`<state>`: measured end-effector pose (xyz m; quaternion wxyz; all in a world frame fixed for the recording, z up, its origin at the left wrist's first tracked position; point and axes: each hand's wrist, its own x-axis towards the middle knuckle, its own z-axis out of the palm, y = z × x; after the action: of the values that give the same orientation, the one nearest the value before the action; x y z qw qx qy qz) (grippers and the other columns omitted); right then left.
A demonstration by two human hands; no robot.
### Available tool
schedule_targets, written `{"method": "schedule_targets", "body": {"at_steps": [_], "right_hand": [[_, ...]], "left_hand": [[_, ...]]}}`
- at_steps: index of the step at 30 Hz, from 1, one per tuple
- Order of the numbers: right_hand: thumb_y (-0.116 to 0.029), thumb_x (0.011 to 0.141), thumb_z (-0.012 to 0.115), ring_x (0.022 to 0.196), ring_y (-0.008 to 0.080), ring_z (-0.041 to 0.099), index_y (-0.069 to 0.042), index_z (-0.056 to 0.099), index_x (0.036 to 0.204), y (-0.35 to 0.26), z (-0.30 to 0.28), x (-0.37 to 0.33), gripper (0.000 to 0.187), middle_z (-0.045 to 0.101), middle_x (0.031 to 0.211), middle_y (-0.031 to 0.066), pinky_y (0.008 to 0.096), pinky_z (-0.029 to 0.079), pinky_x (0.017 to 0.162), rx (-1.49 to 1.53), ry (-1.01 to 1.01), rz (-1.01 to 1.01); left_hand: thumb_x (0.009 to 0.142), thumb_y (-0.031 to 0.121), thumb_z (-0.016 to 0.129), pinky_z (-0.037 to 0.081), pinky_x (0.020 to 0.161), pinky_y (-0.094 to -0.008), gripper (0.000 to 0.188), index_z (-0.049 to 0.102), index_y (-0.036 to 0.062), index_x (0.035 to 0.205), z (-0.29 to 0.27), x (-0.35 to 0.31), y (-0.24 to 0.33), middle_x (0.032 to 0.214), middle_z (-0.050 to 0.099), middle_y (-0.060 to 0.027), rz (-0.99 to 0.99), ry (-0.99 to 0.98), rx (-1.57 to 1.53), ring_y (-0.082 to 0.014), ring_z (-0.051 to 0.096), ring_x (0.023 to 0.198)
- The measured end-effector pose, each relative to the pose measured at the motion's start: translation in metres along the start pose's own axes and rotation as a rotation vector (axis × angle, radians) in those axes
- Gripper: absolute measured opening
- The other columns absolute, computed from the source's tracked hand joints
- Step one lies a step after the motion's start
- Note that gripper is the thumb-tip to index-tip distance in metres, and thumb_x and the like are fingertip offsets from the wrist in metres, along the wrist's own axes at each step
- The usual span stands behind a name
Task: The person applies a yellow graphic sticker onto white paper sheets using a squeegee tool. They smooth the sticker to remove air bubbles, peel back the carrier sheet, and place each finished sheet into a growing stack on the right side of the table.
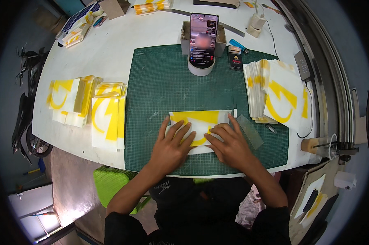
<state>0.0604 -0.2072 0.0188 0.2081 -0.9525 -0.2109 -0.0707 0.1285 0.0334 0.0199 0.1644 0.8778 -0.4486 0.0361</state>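
Observation:
A white sheet with a yellow print (200,116) lies on the green cutting mat (164,81), close to the mat's front edge. Flat on its left part rests my left hand (171,143), fingers spread. My right hand (229,141) presses on the right part, its fingers apart and one fingertip by the sheet's upper right corner. Part of the sheet is covered by both hands. Just right of my right hand lies a clear strip (250,131), with a small white-ended piece (235,112) above it.
Stacks of yellow-printed sheets stand left (107,118) and right (280,92) of the mat. A phone (203,41) leans upright on a white round stand (201,69) at the back, beside a dark small box (235,59) and a blue lighter (238,45). A cable (311,96) runs along the right edge.

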Motion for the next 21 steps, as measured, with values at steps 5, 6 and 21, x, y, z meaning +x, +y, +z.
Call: {"method": "schedule_targets", "body": {"at_steps": [5,6,21], "right_hand": [[-0.010,0.082,0.076,0.118,0.0307,0.065,-0.001,0.073,0.119,-0.006,0.017,-0.006,0.038,0.068,0.120,0.0155,0.0608,0.038,0.119,-0.131,0.131,-0.038],[-0.009,0.081,0.074,0.117,0.0311,0.065,0.000,0.073,0.118,-0.008,0.019,-0.008,0.038,0.068,0.121,0.0160,0.0602,0.039,0.118,-0.131,0.165,-0.036],[-0.002,0.086,0.068,0.131,0.0391,0.061,0.009,0.068,0.119,-0.019,0.030,-0.034,0.034,0.065,0.132,0.0230,0.0561,0.046,0.115,-0.042,0.193,-0.083]], "left_hand": [[0.079,0.003,0.067,0.039,0.119,-0.0550,0.053,0.069,0.0074,0.132,0.014,-0.009,0.006,0.137,0.066,-0.0132,0.050,0.089,0.050,-0.0302,0.063,0.126],[0.081,0.005,0.066,0.041,0.118,-0.0542,0.049,0.070,0.0061,0.130,0.015,-0.009,0.008,0.137,0.066,-0.0136,0.057,0.112,0.062,-0.0309,0.063,0.126],[0.082,-0.002,0.066,0.054,0.109,-0.0484,0.044,0.068,-0.0072,0.126,0.018,-0.031,0.024,0.133,0.067,-0.0240,0.059,0.138,-0.034,-0.0391,0.064,0.129]]}}
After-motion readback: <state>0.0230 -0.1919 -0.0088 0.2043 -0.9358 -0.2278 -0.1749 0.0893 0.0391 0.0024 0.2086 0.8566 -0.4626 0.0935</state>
